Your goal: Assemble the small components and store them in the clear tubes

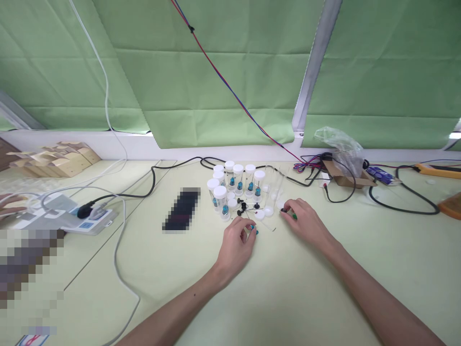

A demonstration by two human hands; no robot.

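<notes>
Near the middle of the table, my left hand (236, 242) pinches a small blue part (254, 228) between thumb and fingers. To its right, my right hand (304, 218) is closed at the fingertips around a small dark piece (283, 210), its kind too small to make out. A bit of green (294, 216) shows under those fingers. Beyond my left hand stand several clear tubes with white caps (237, 169), blue parts inside. Loose black parts (244, 205) and white caps (260, 216) lie between my hands. Clear tubes without caps (272, 192) stand just behind.
A pixelated dark object (182, 210) lies left of the tubes. Further left are a power strip (93, 218) with cables and another person's hand (9, 205). At the back right sit a cardboard box (345, 178), a plastic bag (340, 146) and tangled wires (313, 163).
</notes>
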